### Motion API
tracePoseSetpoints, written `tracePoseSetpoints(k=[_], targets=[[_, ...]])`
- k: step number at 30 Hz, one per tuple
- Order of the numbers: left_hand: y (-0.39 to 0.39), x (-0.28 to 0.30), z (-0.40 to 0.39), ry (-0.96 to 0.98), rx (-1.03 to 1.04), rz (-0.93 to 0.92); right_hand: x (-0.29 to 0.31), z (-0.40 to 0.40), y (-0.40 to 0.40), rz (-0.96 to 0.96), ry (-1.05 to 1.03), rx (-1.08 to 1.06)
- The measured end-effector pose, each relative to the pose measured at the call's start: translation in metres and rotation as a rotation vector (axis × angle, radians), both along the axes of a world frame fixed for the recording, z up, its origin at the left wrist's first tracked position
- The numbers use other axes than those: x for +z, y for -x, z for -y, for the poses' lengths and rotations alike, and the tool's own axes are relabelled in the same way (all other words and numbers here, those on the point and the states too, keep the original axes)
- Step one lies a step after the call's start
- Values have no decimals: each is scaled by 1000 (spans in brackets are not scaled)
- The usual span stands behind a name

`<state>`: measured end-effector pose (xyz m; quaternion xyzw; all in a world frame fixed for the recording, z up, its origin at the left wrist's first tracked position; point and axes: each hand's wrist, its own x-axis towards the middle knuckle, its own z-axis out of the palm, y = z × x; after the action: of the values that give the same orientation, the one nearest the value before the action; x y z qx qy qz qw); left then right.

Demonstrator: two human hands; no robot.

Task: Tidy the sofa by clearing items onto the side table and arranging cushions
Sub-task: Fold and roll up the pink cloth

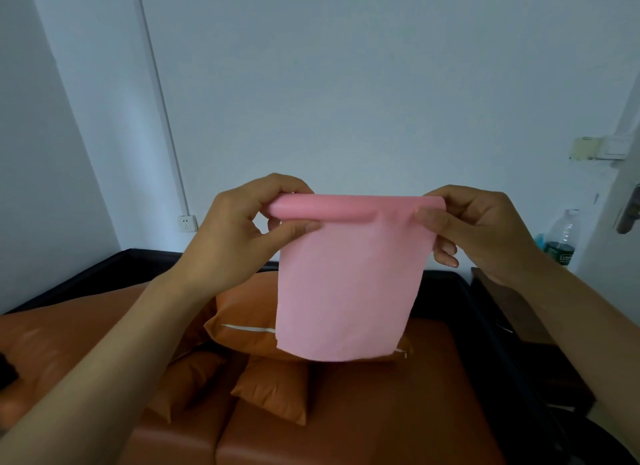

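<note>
Both hands are holding a pink cloth [349, 277] up in the air above the sofa [346, 423], clear of every surface. Left hand [239, 229] is pinching the top left corner, thumb in front and fingers curled over the top edge. Right hand [485, 229] is doing the same at the top right corner. Both grips are narrow and closed on the fabric.

The top edge is looking rolled or doubled over between the two pinches; the rest is hanging flat and straight. My read: it's being held by two corners so gravity squares it up for folding, since a tidy bundle will sit better on the side table [519, 312]. That's a guess.

The side table is sitting dark against the sofa's right edge, with a clear bottle [562, 237] standing at its back edge by the wall.

Cushions are looking unarranged: a large orange cushion [242, 319] is lying tilted towards the back of the seat, zip showing, partly hidden behind the cloth. A smaller orange cushion [277, 392] is lying askew nearer the middle of the seat, and a third [180, 378] is just beside it on the left.

Judging the task as early to mid: cloth not yet cleared, cushions pending.
</note>
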<state>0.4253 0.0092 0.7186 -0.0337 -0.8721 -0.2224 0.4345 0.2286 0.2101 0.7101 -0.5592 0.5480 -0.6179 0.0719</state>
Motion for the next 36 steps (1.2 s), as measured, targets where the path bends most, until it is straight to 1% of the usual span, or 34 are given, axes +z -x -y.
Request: tracePoseSetpoints(k=[3, 6, 11, 15, 18, 25, 29, 33, 36], targets=[[0, 0, -1, -20, 23, 8, 0, 0, 2, -9, 0, -3], [-1, -1, -3, -31, 34, 16, -1, 0, 3, -79, 14, -4], [-3, 1, -2, -58, -35, 81, -1, -1, 3, -87, 20, -8], [-4, 2, 7, -5, -36, 101, 0, -3, 6, -95, 1, 3], [-5, 0, 11, 62, 6, 67, 1, -4, 6, -66, -7, -5], [-5, 3, 11, 147, 19, -2, 2, -3, 2, -37, 23, -17], [-4, 1, 10, 121, 23, 15, 4, -2, 0, -41, 78, 1], [-4, 1, 11, 85, 25, 21, 4, -1, 3, -120, 96, 22], [-3, -1, 9, 45, 23, 24, 4, -1, 5, -83, 95, 15]])
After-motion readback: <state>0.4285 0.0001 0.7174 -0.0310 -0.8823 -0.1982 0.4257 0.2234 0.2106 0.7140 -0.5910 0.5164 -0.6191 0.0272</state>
